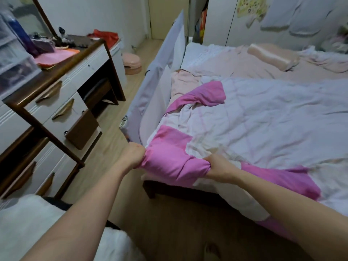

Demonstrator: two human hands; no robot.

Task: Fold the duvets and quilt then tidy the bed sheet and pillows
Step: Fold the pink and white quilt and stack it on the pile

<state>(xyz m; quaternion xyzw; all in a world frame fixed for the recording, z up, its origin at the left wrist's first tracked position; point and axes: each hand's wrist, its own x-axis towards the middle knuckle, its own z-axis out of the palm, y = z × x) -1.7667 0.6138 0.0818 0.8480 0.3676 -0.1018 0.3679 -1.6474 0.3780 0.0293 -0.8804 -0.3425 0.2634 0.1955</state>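
Observation:
A white quilted duvet (273, 117) with a bright pink border lies spread over the bed, its near edge hanging over the foot of the bed. My left hand (132, 156) grips the bunched pink corner at the bed's near left corner. About a hand's width to the right, my right hand (219, 168) clutches the same pink border. A pale pink bed sheet (250, 64) shows beyond the duvet. A pink pillow (271, 55) lies at the far end, with crumpled pink bedding (327, 61) beside it.
A white fabric bed rail (162, 72) runs along the bed's left side. A wood-and-white dresser (62, 102) stands to the left with one small drawer (82, 129) pulled open. A narrow strip of wooden floor (116, 127) separates them. A pink potty (131, 63) sits on the floor farther back.

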